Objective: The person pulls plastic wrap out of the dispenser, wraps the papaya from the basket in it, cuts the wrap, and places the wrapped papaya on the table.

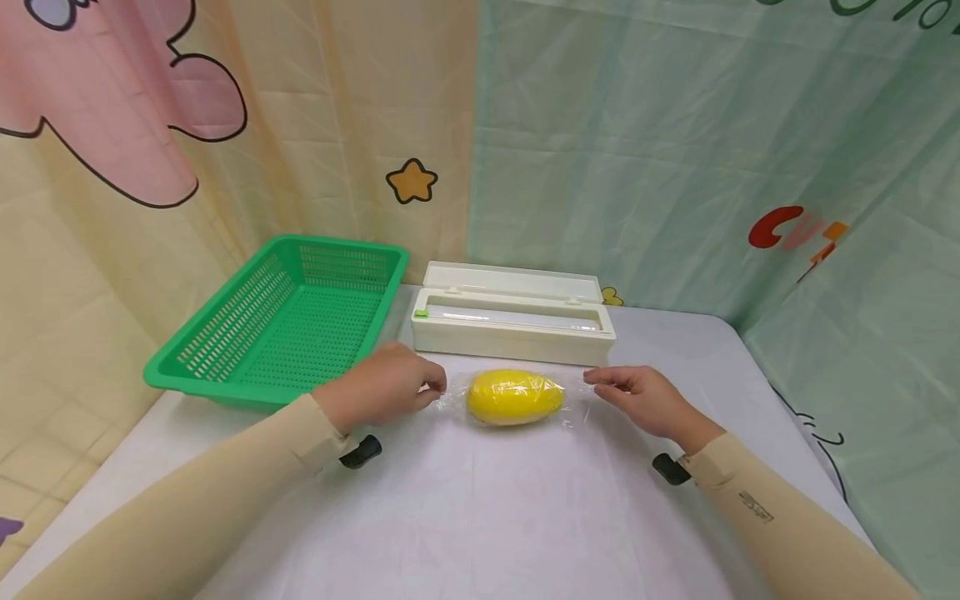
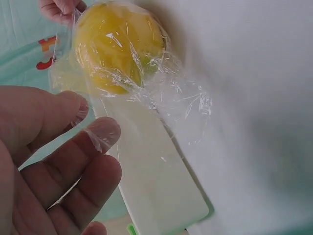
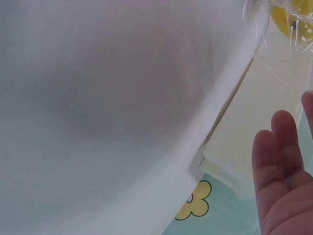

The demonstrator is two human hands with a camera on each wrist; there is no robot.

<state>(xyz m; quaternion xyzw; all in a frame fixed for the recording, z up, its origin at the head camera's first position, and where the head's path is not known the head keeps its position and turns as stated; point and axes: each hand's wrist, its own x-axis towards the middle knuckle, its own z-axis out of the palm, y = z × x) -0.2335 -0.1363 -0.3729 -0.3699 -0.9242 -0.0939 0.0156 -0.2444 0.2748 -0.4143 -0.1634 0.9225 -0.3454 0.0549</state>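
Observation:
A smooth yellow oval, fruit-like thing lies on the white table, wrapped in clear cling film that sticks out loosely at both ends. At its left end my left hand pinches the film's edge; in the left wrist view film clings to the thumb and index fingertips. Across from it, my right hand has thumb and index finger at the film's right end, pinching it. Its other fingers stretch out fairly straight in the right wrist view, where thumb and index are out of frame.
Just behind the fruit-like thing stands a white cling film dispenser, lid raised, with a roll inside and a small green piece at its left. A green slotted basket sits at the back left. Printed curtains hang behind the table.

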